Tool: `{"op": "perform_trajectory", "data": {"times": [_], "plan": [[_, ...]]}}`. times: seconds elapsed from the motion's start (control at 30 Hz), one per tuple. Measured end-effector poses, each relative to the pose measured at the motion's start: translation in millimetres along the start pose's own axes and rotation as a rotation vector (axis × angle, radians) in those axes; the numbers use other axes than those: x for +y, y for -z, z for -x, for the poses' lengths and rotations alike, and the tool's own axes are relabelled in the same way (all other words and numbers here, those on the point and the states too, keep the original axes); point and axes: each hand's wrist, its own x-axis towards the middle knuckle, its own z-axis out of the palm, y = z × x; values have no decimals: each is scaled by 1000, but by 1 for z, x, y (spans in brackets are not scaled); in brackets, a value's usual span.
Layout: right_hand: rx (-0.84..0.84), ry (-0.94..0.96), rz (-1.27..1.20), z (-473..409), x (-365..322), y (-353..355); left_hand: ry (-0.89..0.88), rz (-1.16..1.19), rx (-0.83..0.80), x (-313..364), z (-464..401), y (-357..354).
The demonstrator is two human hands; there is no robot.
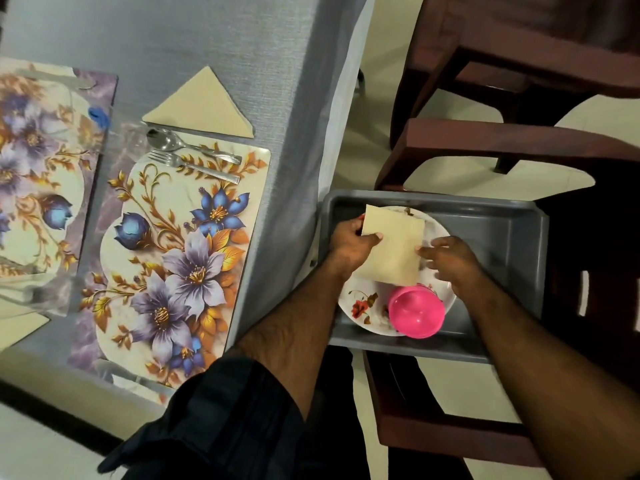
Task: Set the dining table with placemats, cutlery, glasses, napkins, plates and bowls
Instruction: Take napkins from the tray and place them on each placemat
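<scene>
Two hands work over the grey tray [502, 230] at the right centre of the frame, which rests on a dark wooden chair [450, 424] beside the table [207, 36], likely as a supply bin kept within reach. The left hand [349, 245] pinches the upper left edge of a cream napkin [394, 247], thumb on top and fingers curled beneath, while the right hand [450, 259] grips its right edge with fingertips bent inward. Both forearms reach forward and down from the lower frame, wrists angled toward each other, so the napkin hangs flat between them, probably ready for folding. Under it in the tray lie a floral plate [363, 306] and a pink bowl [415, 311] sitting on the plate. On the table at left centre, a floral placemat [166, 265] already carries a spoon [166, 138] and fork [176, 161] near its top edge, with a folded triangular napkin [204, 105] just above them. A second placemat [31, 168] lies at far left
</scene>
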Motion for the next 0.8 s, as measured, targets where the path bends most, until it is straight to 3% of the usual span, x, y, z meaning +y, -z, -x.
{"op": "perform_trajectory", "data": {"times": [0.07,0.1,0.2,0.33,0.4,0.6,0.8], "plan": [[194,127,428,12,-2,-2,-47,-180,6,3,6,10],[215,251,514,19,-3,-5,-55,-234,-4,2,10,14],[11,481,406,48,-19,-13,-63,-264,-45,11,33,33],[-331,209,-67,82,-54,-16,9,-24,-168,38,91,68],[-485,144,-157,110,-70,-14,31,147,-161,46,128,91],[-668,242,-66,205,-107,-36,9,460,-46,48,226,156],[-712,304,53,296,-116,-107,-157,457,151,11,319,221]]}}
